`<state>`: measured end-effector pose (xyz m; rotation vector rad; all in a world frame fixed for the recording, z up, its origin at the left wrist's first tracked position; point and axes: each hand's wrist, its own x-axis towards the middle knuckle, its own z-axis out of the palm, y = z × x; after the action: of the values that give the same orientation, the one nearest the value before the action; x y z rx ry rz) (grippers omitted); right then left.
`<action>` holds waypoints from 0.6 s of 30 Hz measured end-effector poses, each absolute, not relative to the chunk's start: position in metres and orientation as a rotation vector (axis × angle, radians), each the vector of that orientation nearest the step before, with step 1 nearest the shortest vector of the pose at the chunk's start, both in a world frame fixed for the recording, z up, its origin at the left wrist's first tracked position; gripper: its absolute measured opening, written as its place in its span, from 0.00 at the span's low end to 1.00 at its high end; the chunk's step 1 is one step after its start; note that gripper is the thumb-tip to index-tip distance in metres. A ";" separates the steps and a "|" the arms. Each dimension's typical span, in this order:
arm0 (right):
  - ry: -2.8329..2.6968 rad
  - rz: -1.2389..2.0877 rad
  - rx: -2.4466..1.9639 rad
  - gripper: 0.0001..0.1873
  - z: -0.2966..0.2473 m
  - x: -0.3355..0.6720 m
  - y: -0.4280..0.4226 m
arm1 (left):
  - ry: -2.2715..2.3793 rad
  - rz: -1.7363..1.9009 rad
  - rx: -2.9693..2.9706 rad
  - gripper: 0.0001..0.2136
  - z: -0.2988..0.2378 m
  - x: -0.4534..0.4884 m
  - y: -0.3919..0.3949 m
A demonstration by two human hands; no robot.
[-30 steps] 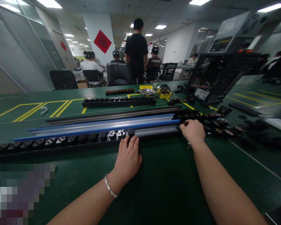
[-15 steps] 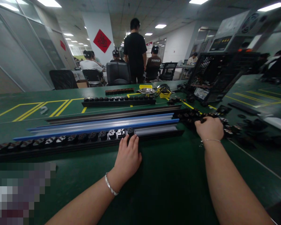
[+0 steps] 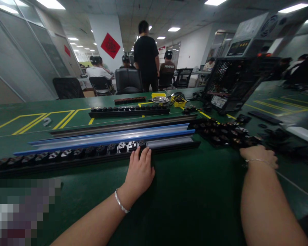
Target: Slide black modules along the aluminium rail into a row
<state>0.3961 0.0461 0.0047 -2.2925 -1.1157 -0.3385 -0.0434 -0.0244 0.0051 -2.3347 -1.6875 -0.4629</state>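
My left hand point(image 3: 140, 167) rests its spread fingertips on the near edge of a long black rail point(image 3: 166, 147). Beneath them sits the last of a row of small black blocks with shiny metal parts point(image 3: 101, 149); the row fills the rail's left stretch, and its right end holds none. My right hand point(image 3: 260, 156) is at the near right edge of a heap of similar small black parts point(image 3: 220, 133). Its fingers are mostly turned away and smeared, so whether they hold anything is hidden.
Behind the rail lie a blue-edged channel point(image 3: 110, 135) and a dark rail point(image 3: 128, 124). Farther back are another loaded rail point(image 3: 129, 112), a metal dish point(image 3: 160, 99) and yellow trays point(image 3: 158, 95). An opened computer case point(image 3: 236, 82) stands at right. People are across the table.
My right hand has moved right and nearer to me, from the middle of the heap to its right edge. My left hand stays at the rail.
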 end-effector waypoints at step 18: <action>-2.115 0.308 -1.442 0.22 0.028 0.064 0.053 | -1.663 -0.318 -2.354 0.24 0.010 -0.040 -0.032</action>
<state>0.0637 0.0526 0.0275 -1.4418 -2.1147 0.3076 -0.0399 -0.0318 0.0101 -2.3540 -1.6626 -0.3178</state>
